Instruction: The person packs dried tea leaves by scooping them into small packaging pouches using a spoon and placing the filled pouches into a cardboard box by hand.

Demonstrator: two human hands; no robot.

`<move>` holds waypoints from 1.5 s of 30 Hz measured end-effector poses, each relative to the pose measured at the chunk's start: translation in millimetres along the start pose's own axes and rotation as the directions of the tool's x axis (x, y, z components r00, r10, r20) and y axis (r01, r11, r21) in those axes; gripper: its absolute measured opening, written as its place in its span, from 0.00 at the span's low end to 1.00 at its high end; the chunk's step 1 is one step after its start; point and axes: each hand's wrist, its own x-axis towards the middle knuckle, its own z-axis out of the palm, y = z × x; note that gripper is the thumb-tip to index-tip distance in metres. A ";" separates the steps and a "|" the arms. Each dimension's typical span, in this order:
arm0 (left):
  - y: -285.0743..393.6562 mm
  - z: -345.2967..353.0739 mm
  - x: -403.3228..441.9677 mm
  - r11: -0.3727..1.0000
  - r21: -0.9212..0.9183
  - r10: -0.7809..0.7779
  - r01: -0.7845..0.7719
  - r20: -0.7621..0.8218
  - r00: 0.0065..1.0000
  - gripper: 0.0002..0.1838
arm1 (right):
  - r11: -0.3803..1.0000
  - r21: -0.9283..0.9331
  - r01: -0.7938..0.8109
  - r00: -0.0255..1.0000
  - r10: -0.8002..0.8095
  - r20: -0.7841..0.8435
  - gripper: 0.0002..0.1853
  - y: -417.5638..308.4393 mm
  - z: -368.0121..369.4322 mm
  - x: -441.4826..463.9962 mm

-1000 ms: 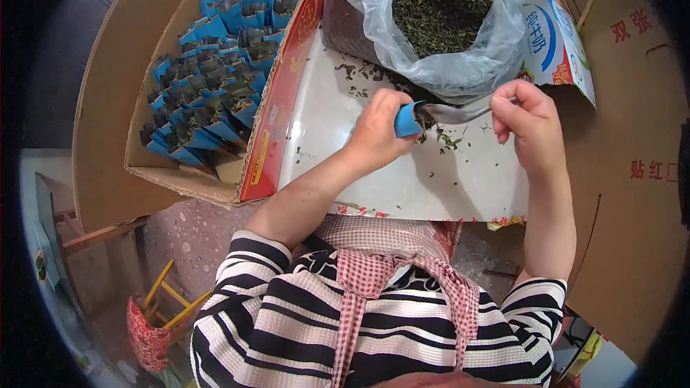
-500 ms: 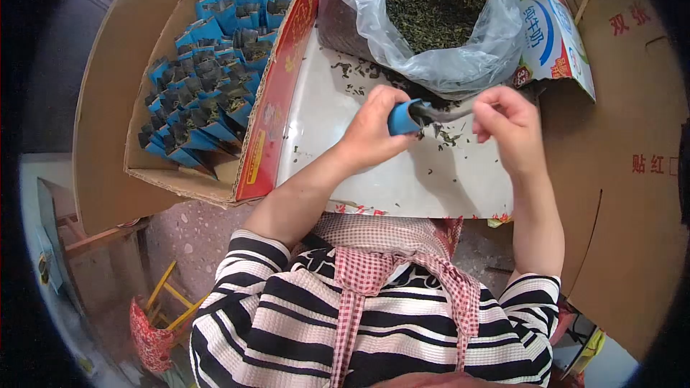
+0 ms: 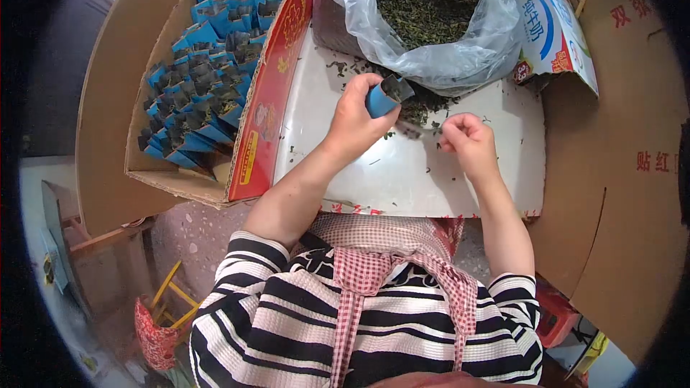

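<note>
My left hand is wrapped round a small blue packet, held tilted with its dark-lined mouth open towards the upper right. Pinched in my right hand is a thin grey spoon, blurred and partly lost against the leaves, low over the board and apart from the packet. Loose dried tea leaves lie under and beside both hands. Behind them stands an open clear plastic bag full of dark green tea leaves.
Left of the white board is a red-sided cardboard box packed with many upright blue packets. A milk carton stands at the back right, beside brown cardboard. A yellow-framed stool is on the floor.
My right hand has drawn the spoon out of the packet's mouth and moved down and left. My left hand has shifted slightly left and up with the packet, its mouth now turned more upward.
</note>
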 end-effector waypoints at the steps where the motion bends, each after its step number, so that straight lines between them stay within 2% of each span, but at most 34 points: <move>1: 1.2 -0.3 -0.1 0.999 0.029 0.025 -0.025 0.009 1.000 0.21 | 1.000 0.001 0.002 1.000 -0.002 -0.001 0.03 2.7 0.0 4.2; 3: 1.4 -0.4 -0.2 0.999 0.032 0.029 -0.030 0.015 0.999 0.21 | 0.998 0.057 0.036 0.993 -0.029 -0.117 0.04 10.2 1.0 12.3; 4: 1.1 -0.6 -0.2 0.999 0.035 0.032 -0.033 0.023 0.999 0.21 | 0.998 0.056 0.035 0.993 -0.029 -0.115 0.04 18.4 1.6 17.6; 6: 1.2 -0.9 0.9 0.996 0.057 0.066 -0.067 0.021 0.998 0.22 | 0.970 -0.099 0.222 0.943 -0.239 -0.232 0.05 31.7 2.8 25.7; 7: 1.2 -0.9 1.1 0.992 0.078 0.102 -0.103 0.021 0.995 0.22 | 0.970 -0.099 0.221 0.943 -0.238 -0.233 0.05 33.9 4.1 26.5; 9: -1.2 0.4 -0.4 0.996 0.052 0.075 -0.077 0.038 0.996 0.22 | 0.903 -0.302 0.305 0.875 -0.391 -0.285 0.05 36.4 9.4 26.7; 14: 5.0 -0.9 -0.9 0.996 0.029 0.088 -0.090 0.057 0.995 0.23 | 0.915 -0.207 0.346 0.881 -0.393 -0.262 0.04 39.2 5.6 14.5; 17: 8.2 -1.8 -1.4 0.999 0.011 0.042 -0.043 0.068 0.997 0.24 | 0.931 -0.150 0.333 0.907 -0.359 -0.218 0.04 29.9 -5.5 -2.7; 19: 9.7 -2.0 -1.5 0.992 0.072 0.104 -0.108 0.055 0.993 0.25 | 0.941 -0.118 0.319 0.921 -0.337 -0.196 0.04 23.5 -11.2 -12.2; 21: 11.7 -2.3 -1.9 0.995 0.056 0.077 -0.081 0.073 0.994 0.25 | 0.895 -0.099 0.434 0.876 -0.446 -0.185 0.04 15.5 -16.2 -20.2; 23: 10.4 -2.1 -2.4 0.998 0.041 0.051 -0.055 0.091 0.995 0.26 | 0.882 -0.110 0.459 0.865 -0.472 -0.172 0.05 4.1 -21.0 -30.1; 28: 2.8 -0.2 -3.3 0.991 0.036 0.121 -0.125 0.107 0.987 0.26 | 0.814 -0.100 0.572 0.804 -0.581 -0.126 0.06 -25.8 -28.2 -40.8; 30: 6.6 -0.9 -4.1 0.989 0.058 0.131 -0.138 0.117 0.984 0.27 | 0.700 -0.320 0.638 0.736 -0.677 -0.014 0.07 -38.6 -32.0 -40.3; 31: 9.4 -1.4 -4.5 0.985 0.080 0.139 -0.150 0.127 0.982 0.28 | 0.700 -0.322 0.638 0.736 -0.677 -0.014 0.07 -48.7 -30.9 -40.8; 32: 12.4 -2.0 -5.3 0.986 0.079 0.140 -0.150 0.126 0.982 0.28 | 0.593 -0.416 0.690 0.674 -0.736 0.069 0.08 -60.4 -27.7 -41.4; 33: 15.5 -3.0 -5.9 0.997 0.036 0.056 -0.064 0.181 0.982 0.27 | 0.470 -0.495 0.731 0.608 -0.777 0.160 0.10 -69.1 -25.7 -40.8; 34: 18.1 -4.1 -5.9 1.000 -0.001 -0.025 0.026 0.238 0.971 0.26 | 0.468 -0.496 0.732 0.607 -0.778 0.163 0.10 -74.1 -25.3 -38.8; 36: 21.9 -6.6 -5.6 0.999 0.000 -0.032 0.034 0.270 0.962 0.27 | 0.267 -0.566 0.780 0.517 -0.784 0.343 0.14 -81.1 -23.4 -34.0; 37: 23.1 -7.6 -5.3 0.999 0.002 -0.040 0.041 0.305 0.952 0.27 | 0.266 -0.565 0.781 0.517 -0.783 0.346 0.14 -83.6 -21.7 -31.0; 39: 24.6 -9.0 -4.1 0.998 -0.013 -0.060 0.067 0.296 0.953 0.28 | 0.059 -0.548 0.834 0.362 -0.809 0.463 0.14 -87.7 -17.5 -26.5; 40: 25.2 -9.6 -3.5 0.995 -0.027 -0.079 0.091 0.291 0.954 0.28 | 0.059 -0.548 0.835 0.362 -0.808 0.464 0.14 -91.8 -15.5 -27.1; 42: 26.4 -10.2 -3.2 0.995 -0.027 -0.080 0.091 0.282 0.956 0.29 | -0.076 -0.526 0.847 0.289 -0.765 0.576 0.13 -99.6 -11.0 -29.3; 45: 28.6 -10.0 -4.1 0.997 -0.030 -0.066 0.076 0.269 0.961 0.30 | -0.151 -0.505 0.850 0.242 -0.739 0.628 0.13 -99.4 -5.6 -31.0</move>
